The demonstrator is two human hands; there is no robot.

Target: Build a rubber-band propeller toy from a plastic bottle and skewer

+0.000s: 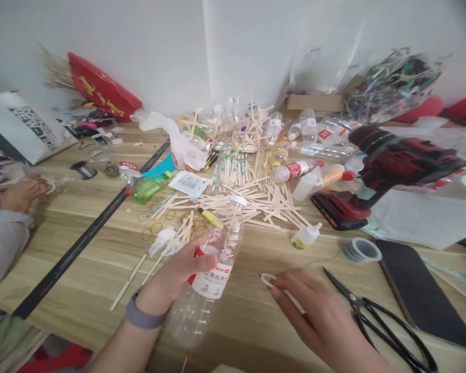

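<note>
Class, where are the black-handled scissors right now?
In the head view, the scissors lie on the table at lower right, between the person's right hand and the dark phone.

We face a pale wall (159, 41) on the far side, lit softly, beyond a wood-grained table (77, 207).

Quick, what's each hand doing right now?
Left hand: closed around the clear plastic bottle.
Right hand: pinching a small white loop-like piece.
</note>
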